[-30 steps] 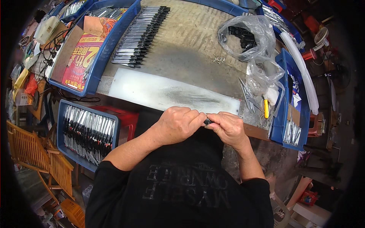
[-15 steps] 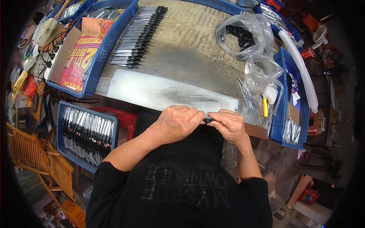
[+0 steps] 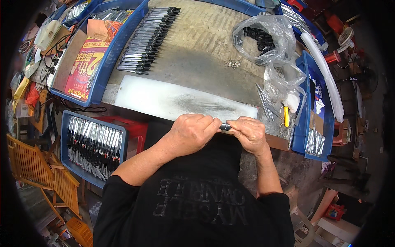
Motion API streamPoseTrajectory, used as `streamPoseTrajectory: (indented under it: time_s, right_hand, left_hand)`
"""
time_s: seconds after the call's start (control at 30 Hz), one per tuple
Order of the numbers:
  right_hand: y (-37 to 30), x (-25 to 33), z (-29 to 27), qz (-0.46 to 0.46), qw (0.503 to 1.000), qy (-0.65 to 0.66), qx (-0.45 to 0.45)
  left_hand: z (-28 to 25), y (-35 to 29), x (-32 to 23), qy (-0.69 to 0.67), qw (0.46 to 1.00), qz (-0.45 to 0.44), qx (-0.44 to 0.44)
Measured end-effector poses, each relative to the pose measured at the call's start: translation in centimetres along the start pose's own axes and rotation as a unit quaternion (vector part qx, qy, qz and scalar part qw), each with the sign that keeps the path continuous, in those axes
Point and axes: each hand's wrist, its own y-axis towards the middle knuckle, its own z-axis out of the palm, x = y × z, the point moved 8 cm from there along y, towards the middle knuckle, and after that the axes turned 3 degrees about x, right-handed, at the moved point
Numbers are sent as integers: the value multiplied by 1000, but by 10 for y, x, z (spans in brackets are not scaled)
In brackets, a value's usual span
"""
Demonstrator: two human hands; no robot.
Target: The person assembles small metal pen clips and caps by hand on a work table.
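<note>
My left hand (image 3: 192, 131) and my right hand (image 3: 249, 133) meet in front of my chest, at the near edge of the table. Both are closed on a small shiny black piece (image 3: 225, 126), rounded, with a light glint on it. Its two ends disappear into my fingers, so its full length cannot be seen. Just beyond my knuckles lies a long white board (image 3: 152, 95) with dark smudges on it. Farther off to the left, a row of slim silver-and-black pen-like pieces (image 3: 142, 49) lies side by side on the table.
A clear plastic bag (image 3: 284, 37) of black parts (image 3: 260, 40) lies at the back right, near small metal bits (image 3: 233, 63). Tweezers (image 3: 265, 101) and a yellow-handled tool (image 3: 286, 116) lie beside blue trays (image 3: 302, 142). Another blue tray (image 3: 63, 142) of pen-like pieces stands lower left.
My right fingers have shifted slightly right along the black piece, and more of it shows between my hands. The things on the table have stayed put.
</note>
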Motion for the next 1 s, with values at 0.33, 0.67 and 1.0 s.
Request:
streamPoseTrajectory:
  time_s: [0.33,0.67,1.0]
  right_hand:
    - [-4,-9,3,37,999,4,-29]
    - [-3,-16,4,33,999,31,-1]
    - [-5,-15,5,20,1000,15,-15]
  left_hand:
    - [4,-1,1,2,1000,-17,-15]
    - [6,-3,2,-23,999,-21,-24]
    - [5,-2,4,-16,998,-33,-44]
